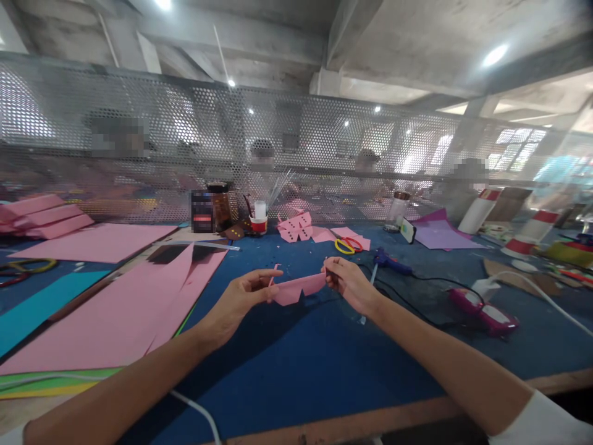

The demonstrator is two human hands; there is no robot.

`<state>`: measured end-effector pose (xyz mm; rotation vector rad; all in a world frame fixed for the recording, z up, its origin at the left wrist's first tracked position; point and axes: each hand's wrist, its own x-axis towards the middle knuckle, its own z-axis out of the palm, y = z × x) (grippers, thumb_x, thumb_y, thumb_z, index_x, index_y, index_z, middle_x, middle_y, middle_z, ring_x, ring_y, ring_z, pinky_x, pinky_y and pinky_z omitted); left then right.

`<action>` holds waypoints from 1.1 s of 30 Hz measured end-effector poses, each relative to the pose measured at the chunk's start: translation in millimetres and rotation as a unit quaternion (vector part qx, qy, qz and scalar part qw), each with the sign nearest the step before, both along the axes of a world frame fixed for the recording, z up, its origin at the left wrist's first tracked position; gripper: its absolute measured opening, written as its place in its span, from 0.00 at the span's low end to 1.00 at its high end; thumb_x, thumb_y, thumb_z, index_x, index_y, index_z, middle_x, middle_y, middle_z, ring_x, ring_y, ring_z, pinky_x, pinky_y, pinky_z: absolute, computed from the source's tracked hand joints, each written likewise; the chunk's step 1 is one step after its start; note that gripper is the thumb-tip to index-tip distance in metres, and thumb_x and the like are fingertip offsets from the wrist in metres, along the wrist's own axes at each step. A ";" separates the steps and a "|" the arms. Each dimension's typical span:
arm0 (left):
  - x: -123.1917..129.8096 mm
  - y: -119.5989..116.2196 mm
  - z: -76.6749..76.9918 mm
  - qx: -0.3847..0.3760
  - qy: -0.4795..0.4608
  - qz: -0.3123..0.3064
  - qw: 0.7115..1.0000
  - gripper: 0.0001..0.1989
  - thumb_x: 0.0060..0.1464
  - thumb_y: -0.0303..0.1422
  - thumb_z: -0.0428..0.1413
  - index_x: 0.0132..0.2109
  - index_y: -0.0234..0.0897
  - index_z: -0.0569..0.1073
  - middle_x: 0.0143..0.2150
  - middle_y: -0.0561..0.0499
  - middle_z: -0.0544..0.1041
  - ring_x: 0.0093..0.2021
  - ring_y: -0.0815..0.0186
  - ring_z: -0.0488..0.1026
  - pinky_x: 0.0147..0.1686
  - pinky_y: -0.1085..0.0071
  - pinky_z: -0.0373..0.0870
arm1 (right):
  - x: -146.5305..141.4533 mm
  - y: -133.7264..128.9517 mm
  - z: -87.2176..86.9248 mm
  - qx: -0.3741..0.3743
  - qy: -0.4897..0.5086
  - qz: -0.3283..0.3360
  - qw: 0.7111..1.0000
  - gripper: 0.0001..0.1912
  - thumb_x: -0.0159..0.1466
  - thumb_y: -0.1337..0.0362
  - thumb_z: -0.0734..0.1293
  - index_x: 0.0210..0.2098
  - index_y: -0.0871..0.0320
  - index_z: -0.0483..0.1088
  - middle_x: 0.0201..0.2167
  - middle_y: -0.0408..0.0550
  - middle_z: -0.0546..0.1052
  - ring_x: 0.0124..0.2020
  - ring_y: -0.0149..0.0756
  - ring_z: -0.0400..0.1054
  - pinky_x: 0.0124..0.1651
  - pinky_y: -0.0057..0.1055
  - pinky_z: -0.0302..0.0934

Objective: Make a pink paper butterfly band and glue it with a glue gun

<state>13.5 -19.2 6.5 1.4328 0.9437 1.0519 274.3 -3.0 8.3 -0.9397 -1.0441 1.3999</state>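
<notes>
Fingers of the left hand pinch one end of a pink paper cutout, while the right hand pinches the other end, so the piece hangs stretched between them, just above the blue table and clear of its clutter. Both forearms reach forward from the near edge and angle inward, wrists slightly raised, palms turned toward each other. Large pink sheets lie to the left; yellow-handled scissors and a blue glue gun rest beyond the hands.
</notes>
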 end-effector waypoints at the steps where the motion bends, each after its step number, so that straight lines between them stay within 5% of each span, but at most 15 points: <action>1: 0.2 -0.3 0.6 -0.005 -0.002 0.003 1.000 0.19 0.48 0.39 0.65 0.49 0.44 0.78 0.44 0.51 0.76 0.39 0.67 0.71 0.40 0.71 0.67 | 0.2 0.2 -0.3 0.003 -0.001 0.000 1.000 0.15 0.54 0.56 0.75 0.31 0.59 0.69 0.29 0.40 0.73 0.25 0.23 0.64 0.30 0.22 0.60; 8: 1.1 -0.4 6.8 -0.032 -0.008 0.045 0.998 0.17 0.46 0.40 0.67 0.44 0.41 0.79 0.37 0.53 0.74 0.36 0.68 0.72 0.37 0.73 0.69 | 0.7 0.7 -2.2 0.028 -0.004 0.022 0.999 0.15 0.56 0.56 0.74 0.38 0.54 0.70 0.31 0.40 0.75 0.26 0.25 0.64 0.30 0.23 0.59; 17: -0.9 1.0 6.2 -0.040 -0.020 0.064 0.997 0.14 0.47 0.40 0.66 0.39 0.39 0.77 0.41 0.52 0.75 0.40 0.67 0.72 0.37 0.74 0.70 | -0.8 0.5 -5.6 0.058 -0.025 0.069 0.996 0.15 0.58 0.54 0.74 0.41 0.54 0.76 0.37 0.43 0.74 0.29 0.26 0.64 0.33 0.24 0.59; 33: 2.7 -5.2 8.3 -0.027 0.001 0.034 0.999 0.16 0.48 0.42 0.64 0.42 0.40 0.75 0.42 0.50 0.76 0.42 0.62 0.74 0.40 0.69 0.75 | -4.5 0.1 -7.0 0.047 -0.007 0.076 0.996 0.17 0.56 0.56 0.75 0.42 0.55 0.74 0.37 0.44 0.75 0.32 0.27 0.67 0.39 0.26 0.64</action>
